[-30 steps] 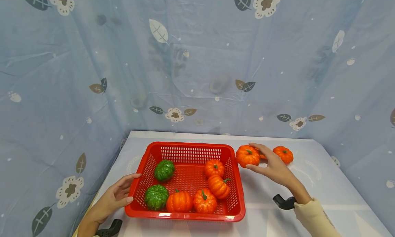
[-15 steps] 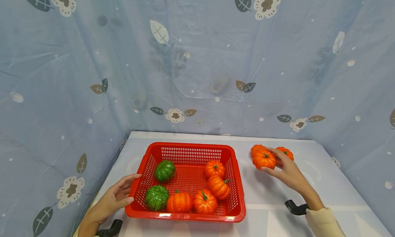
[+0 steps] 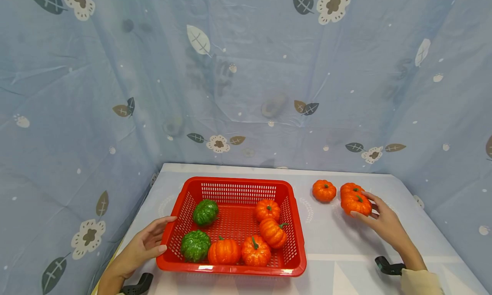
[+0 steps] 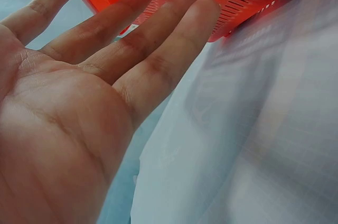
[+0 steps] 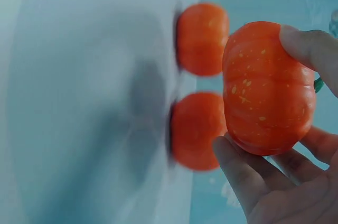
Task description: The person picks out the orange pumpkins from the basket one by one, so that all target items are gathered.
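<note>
My left hand (image 3: pixel 144 241) is spread wide, fingers nearly straight, thumb and fingertips touching the left side of the red basket (image 3: pixel 238 180). My right hand (image 3: pixel 386 224) is curved round an orange pumpkin (image 3: pixel 355 204), holding it between thumb and fingers just above the desk (image 3: pixel 338 239). This is to the right of the basket, well apart from my left hand. Two loose pumpkins (image 3: pixel 324 191) rest on the far part of the desk, the right one partly hidden behind mine. Inside the basket, two green pumpkins (image 3: pixel 205 212) are on the left, one far and one near; two orange ones line the near side, and two more sit along the right, the nearer one tilted.
</note>
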Motion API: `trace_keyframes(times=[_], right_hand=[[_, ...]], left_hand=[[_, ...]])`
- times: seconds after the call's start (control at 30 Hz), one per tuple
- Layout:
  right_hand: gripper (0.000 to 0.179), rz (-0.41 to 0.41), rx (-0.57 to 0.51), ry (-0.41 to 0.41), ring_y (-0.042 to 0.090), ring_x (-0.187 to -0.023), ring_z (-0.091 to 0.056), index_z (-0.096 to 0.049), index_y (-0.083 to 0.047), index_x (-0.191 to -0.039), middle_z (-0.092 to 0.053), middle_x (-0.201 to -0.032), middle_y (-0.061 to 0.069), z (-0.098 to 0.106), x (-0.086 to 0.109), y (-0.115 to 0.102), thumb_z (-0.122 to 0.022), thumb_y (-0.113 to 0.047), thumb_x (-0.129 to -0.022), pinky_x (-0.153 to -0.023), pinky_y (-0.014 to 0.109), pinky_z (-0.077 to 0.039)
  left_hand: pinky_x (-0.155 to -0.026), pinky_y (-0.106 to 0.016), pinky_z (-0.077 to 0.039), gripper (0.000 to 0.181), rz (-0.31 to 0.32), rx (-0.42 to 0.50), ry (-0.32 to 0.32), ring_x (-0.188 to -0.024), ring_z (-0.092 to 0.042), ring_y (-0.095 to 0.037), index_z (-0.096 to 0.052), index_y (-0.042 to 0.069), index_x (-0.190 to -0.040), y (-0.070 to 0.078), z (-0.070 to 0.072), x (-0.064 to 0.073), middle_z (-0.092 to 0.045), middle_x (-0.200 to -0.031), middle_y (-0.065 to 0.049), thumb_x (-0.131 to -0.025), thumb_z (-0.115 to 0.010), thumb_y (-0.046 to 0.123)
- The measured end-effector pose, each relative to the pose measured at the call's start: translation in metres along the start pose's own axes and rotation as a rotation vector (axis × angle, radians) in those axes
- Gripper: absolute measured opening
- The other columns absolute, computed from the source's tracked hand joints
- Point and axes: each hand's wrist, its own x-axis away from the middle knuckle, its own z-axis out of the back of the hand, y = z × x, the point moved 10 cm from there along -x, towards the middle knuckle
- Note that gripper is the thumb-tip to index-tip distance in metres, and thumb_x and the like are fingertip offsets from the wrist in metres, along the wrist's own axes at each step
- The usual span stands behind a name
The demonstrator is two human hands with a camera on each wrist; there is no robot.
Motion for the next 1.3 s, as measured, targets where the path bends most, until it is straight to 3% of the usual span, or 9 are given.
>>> trace_keyframes(times=[0.17, 0.23, 0.33, 0.47, 0.57, 0.63, 0.73, 1.1, 1.3], right_hand=[[0.091, -0.057, 0.019, 0.038, 0.056, -0.128, -0.045, -0.033, 0.001, -0.157, -0.035, -0.153, 0.035, 0.012, 0.004, 0.031, -0.078, -0.042, -0.092, -0.078, 0.007, -0.049], [0.092, -0.09, 0.017, 0.044, 0.058, -0.128, -0.043, -0.03, 0.002, -0.158, -0.033, -0.153, 0.036, 0.015, 0.007, 0.042, -0.077, -0.043, -0.093, -0.082, 0.02, -0.057], [0.094, -0.13, 0.016, 0.056, 0.059, -0.129, -0.041, -0.026, 0.003, -0.159, -0.03, -0.154, 0.037, 0.021, 0.009, 0.055, -0.075, -0.045, -0.094, -0.087, 0.037, -0.059], [0.096, -0.168, 0.016, 0.071, 0.059, -0.131, -0.039, -0.023, 0.003, -0.16, -0.028, -0.157, 0.037, 0.028, 0.009, 0.067, -0.072, -0.048, -0.095, -0.089, 0.038, -0.059], [0.097, -0.19, 0.02, 0.083, 0.061, -0.132, -0.037, -0.021, 0.003, -0.16, -0.025, -0.158, 0.037, 0.033, 0.007, 0.073, -0.071, -0.05, -0.096, -0.095, 0.047, -0.056], [0.098, -0.206, 0.016, 0.095, 0.064, -0.132, -0.035, -0.02, 0.004, -0.16, -0.023, -0.158, 0.038, 0.036, 0.004, 0.078, -0.069, -0.051, -0.096, -0.097, 0.068, -0.045], [0.099, -0.247, 0.004, 0.112, 0.065, -0.132, -0.031, -0.016, 0.005, -0.161, -0.019, -0.158, 0.04, 0.04, -0.002, 0.087, -0.066, -0.053, -0.098, -0.097, 0.077, -0.037], [0.107, -0.433, -0.037, 0.1, 0.063, -0.138, -0.023, -0.007, 0.007, -0.16, -0.011, -0.159, 0.041, 0.04, -0.021, 0.128, -0.058, -0.063, -0.097, -0.106, 0.075, -0.03], [0.114, -0.463, -0.055, 0.092, 0.062, -0.142, -0.017, -0.003, 0.007, -0.16, -0.006, -0.161, 0.04, 0.038, -0.031, 0.133, -0.06, -0.067, -0.094, -0.107, 0.074, -0.028]], left_hand=[[-0.098, -0.035, -0.055, 0.063, -0.008, -0.008, -0.003, -0.127, -0.06, -0.027, -0.032, 0.003, -0.158, 0.001, -0.001, -0.001, -0.045, -0.151, -0.025, -0.1, -0.054, -0.008], [-0.098, -0.036, -0.055, 0.063, 0.001, -0.011, 0.002, -0.126, -0.06, -0.028, -0.033, 0.003, -0.158, 0.0, 0.0, -0.001, -0.045, -0.151, -0.025, -0.1, -0.054, -0.008], [-0.098, -0.036, -0.055, 0.064, 0.01, -0.005, 0.009, -0.126, -0.061, -0.029, -0.033, 0.004, -0.158, 0.001, 0.0, -0.002, -0.046, -0.152, -0.024, -0.099, -0.054, -0.008], [-0.098, -0.037, -0.055, 0.064, 0.012, -0.001, 0.009, -0.127, -0.06, -0.03, -0.033, 0.004, -0.158, 0.0, 0.0, -0.002, -0.045, -0.153, -0.023, -0.099, -0.054, -0.009], [-0.098, -0.037, -0.055, 0.064, 0.018, -0.002, 0.014, -0.126, -0.061, -0.029, -0.033, 0.004, -0.158, -0.001, 0.001, -0.001, -0.045, -0.153, -0.023, -0.099, -0.054, -0.009], [-0.098, -0.036, -0.055, 0.063, 0.017, -0.01, 0.018, -0.126, -0.061, -0.029, -0.033, 0.004, -0.158, -0.002, 0.002, -0.001, -0.046, -0.152, -0.023, -0.099, -0.054, -0.008], [-0.097, -0.036, -0.055, 0.062, 0.022, -0.015, 0.024, -0.125, -0.061, -0.027, -0.034, 0.003, -0.157, -0.003, 0.003, 0.0, -0.047, -0.151, -0.023, -0.1, -0.055, -0.007], [-0.097, -0.037, -0.055, 0.062, 0.028, 0.012, 0.012, -0.127, -0.06, -0.025, -0.033, 0.003, -0.158, -0.003, 0.0, 0.0, -0.048, -0.151, -0.016, -0.1, -0.054, -0.006], [-0.097, -0.037, -0.055, 0.063, 0.015, 0.007, 0.014, -0.127, -0.061, -0.027, -0.032, 0.004, -0.158, -0.004, 0.001, 0.001, -0.049, -0.152, -0.012, -0.1, -0.054, -0.008]])
